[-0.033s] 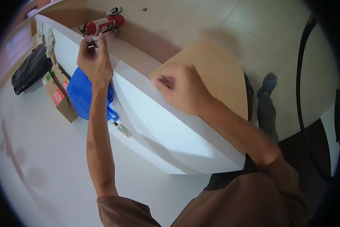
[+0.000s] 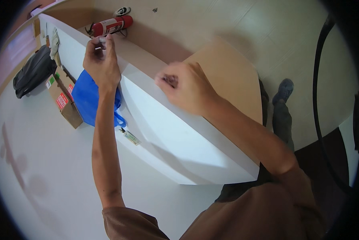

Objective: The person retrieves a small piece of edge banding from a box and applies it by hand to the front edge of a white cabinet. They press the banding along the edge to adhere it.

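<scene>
White board (image 2: 175, 132), long and flat, stands on edge across the head view, running from upper left to lower right; a brown panel (image 2: 227, 80) lies just behind it.

Left hand (image 2: 101, 60) up at the far stretch of the top edge, fingers pinched on something small and pale; too small to tell what. Right hand (image 2: 187, 90) rests on the same edge nearer the body, fingers curled inward, loosely clenched; whether it grips anything cannot be told.

Beyond the board: red extinguisher (image 2: 111, 25) lying on the tiled floor. On the near side, touching the board's face: blue bag (image 2: 87, 100), cardboard box (image 2: 63, 102), black bag (image 2: 33, 72) further left.

Progress, as judged: both hands are at work along the top edge, mid-step. No fitting shows as finished on the edge; most of its length is bare.
</scene>
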`<state>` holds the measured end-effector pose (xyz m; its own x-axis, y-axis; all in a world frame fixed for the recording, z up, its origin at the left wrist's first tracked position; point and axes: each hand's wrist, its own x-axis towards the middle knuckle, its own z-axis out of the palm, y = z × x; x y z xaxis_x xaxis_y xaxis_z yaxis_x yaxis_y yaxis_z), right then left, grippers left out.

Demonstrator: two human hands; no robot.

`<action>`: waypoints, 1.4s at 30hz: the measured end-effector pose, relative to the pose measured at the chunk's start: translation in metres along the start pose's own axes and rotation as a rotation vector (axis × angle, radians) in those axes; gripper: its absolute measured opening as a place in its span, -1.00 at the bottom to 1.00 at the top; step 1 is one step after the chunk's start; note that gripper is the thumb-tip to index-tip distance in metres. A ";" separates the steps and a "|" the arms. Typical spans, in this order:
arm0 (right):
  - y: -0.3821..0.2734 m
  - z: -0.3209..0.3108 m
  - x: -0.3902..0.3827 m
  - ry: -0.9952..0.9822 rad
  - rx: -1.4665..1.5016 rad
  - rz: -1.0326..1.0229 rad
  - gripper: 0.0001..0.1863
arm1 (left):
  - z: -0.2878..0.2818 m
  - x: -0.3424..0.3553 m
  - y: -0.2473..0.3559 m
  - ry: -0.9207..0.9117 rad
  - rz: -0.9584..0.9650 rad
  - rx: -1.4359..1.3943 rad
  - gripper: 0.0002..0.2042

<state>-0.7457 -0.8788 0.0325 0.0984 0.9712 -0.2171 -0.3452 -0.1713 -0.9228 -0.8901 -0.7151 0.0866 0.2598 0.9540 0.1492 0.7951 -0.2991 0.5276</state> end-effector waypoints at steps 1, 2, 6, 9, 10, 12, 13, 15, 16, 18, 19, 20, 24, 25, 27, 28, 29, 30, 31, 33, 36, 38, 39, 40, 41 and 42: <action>-0.001 0.000 -0.001 0.009 -0.034 -0.025 -0.93 | 0.001 0.001 -0.001 -0.003 0.007 -0.004 -0.77; -0.001 -0.002 -0.005 0.018 -0.068 -0.049 -0.93 | 0.001 0.002 -0.002 -0.006 0.013 -0.008 -0.77; 0.002 -0.015 -0.036 0.030 -0.017 0.038 -0.92 | -0.001 0.002 -0.001 -0.007 -0.014 0.014 -0.77; 0.001 -0.003 0.000 0.018 -0.036 -0.007 -0.92 | 0.005 0.005 -0.005 0.000 0.002 -0.035 -0.77; 0.001 -0.003 0.006 0.025 -0.027 -0.025 -0.92 | 0.006 0.005 -0.004 -0.002 -0.002 -0.035 -0.77; 0.001 0.001 0.012 0.030 0.003 -0.063 -0.91 | 0.005 0.005 -0.002 0.000 -0.010 -0.023 -0.77; 0.004 0.001 0.006 0.028 0.009 -0.027 -0.91 | 0.003 0.004 -0.002 0.001 -0.013 -0.012 -0.77; 0.004 -0.004 -0.013 0.028 0.015 0.046 -0.88 | 0.002 0.001 0.000 0.000 -0.017 0.001 -0.77; 0.004 -0.002 -0.006 0.025 0.006 0.029 -0.90 | 0.002 0.002 -0.001 0.001 -0.007 0.003 -0.77; 0.000 0.004 0.015 0.023 -0.013 -0.006 -0.92 | 0.003 0.005 -0.002 0.001 0.013 0.004 -0.76; -0.001 0.003 0.015 0.028 -0.024 -0.012 -0.91 | 0.004 0.005 -0.002 0.001 0.005 -0.006 -0.76; -0.002 0.001 0.014 0.034 -0.037 -0.018 -0.91 | 0.006 0.005 -0.001 0.001 -0.004 -0.016 -0.76; 0.000 -0.002 -0.012 0.084 -0.028 0.022 -0.90 | 0.002 0.004 -0.007 0.007 0.065 0.033 -0.76; 0.000 -0.001 -0.005 0.058 -0.042 0.010 -0.91 | 0.003 0.005 -0.006 0.009 0.058 0.011 -0.76; -0.001 0.000 0.019 0.014 -0.074 -0.012 -0.91 | 0.008 0.009 -0.004 0.010 0.045 -0.041 -0.76; -0.002 -0.004 0.015 0.010 -0.065 0.012 -0.91 | 0.010 0.008 -0.003 0.005 0.040 -0.050 -0.77; -0.004 -0.007 0.010 0.009 -0.057 0.036 -0.91 | 0.010 0.008 -0.003 -0.001 0.036 -0.063 -0.77; -0.003 -0.008 0.002 -0.001 -0.039 0.060 -0.91 | 0.008 0.005 -0.004 -0.005 0.030 -0.062 -0.78; -0.003 -0.013 -0.013 0.011 -0.036 0.084 -0.91 | 0.004 0.005 -0.005 0.002 0.022 -0.042 -0.78; -0.002 -0.033 -0.060 0.043 -0.032 0.134 -0.91 | -0.001 0.004 -0.006 0.009 0.008 -0.006 -0.79; 0.000 -0.051 -0.088 0.036 -0.089 0.107 -0.91 | -0.001 0.007 -0.003 0.008 0.057 0.030 -0.77; 0.001 -0.036 -0.058 -0.008 -0.026 0.135 -0.91 | 0.007 0.006 -0.001 -0.007 0.062 -0.041 -0.77; 0.003 -0.030 -0.039 -0.035 0.010 0.130 -0.91 | 0.008 0.008 0.001 -0.006 0.070 -0.049 -0.77; 0.003 -0.028 -0.030 -0.047 -0.007 0.105 -0.91 | 0.009 0.008 -0.001 -0.009 0.076 -0.058 -0.77; 0.002 -0.028 -0.022 -0.059 -0.025 0.082 -0.91 | 0.010 0.009 -0.005 -0.014 0.081 -0.069 -0.77; 0.002 -0.028 -0.022 -0.076 -0.041 0.069 -0.91 | 0.007 0.011 -0.015 -0.025 0.103 -0.055 -0.78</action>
<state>-0.7222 -0.9056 0.0262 0.0040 0.9662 -0.2577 -0.3098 -0.2438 -0.9190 -0.8949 -0.7000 0.0744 0.3527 0.9174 0.1841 0.7322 -0.3931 0.5561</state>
